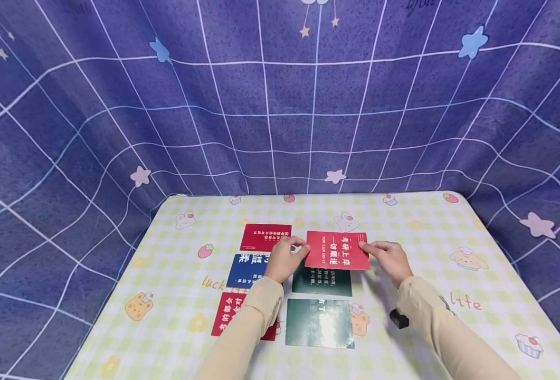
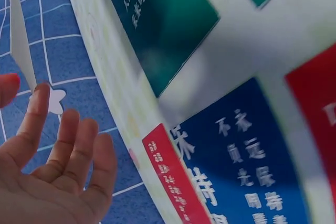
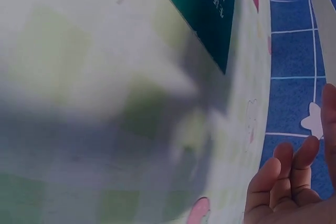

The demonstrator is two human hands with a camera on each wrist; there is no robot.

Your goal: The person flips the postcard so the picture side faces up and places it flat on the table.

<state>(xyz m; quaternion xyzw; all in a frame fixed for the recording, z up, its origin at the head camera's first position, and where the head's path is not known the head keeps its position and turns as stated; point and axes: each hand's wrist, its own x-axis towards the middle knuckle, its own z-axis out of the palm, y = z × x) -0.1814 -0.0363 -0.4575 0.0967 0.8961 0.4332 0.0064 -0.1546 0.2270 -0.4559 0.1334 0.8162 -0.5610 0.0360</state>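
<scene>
A red card with white characters (image 1: 338, 250) is held up between both hands, over the far part of a dark green card (image 1: 324, 283). At its left edge, the left hand (image 1: 284, 259) pinches it between thumb and index finger; the left wrist view shows the card (image 2: 21, 35) edge-on at the fingertips, other fingers (image 2: 81, 150) loosely bent. My right hand (image 1: 390, 259) pinches the right edge. In the right wrist view the card's pale back (image 3: 323, 30) rises from the index finger, and the thumb is out of frame.
Left of the green card lie a red card (image 1: 265, 236), a blue card (image 1: 244, 272) and another red card (image 1: 227, 316), the last partly under the left sleeve. A glossy green card (image 1: 320, 324) lies nearer. A small black object (image 1: 398, 319) is beside the right sleeve.
</scene>
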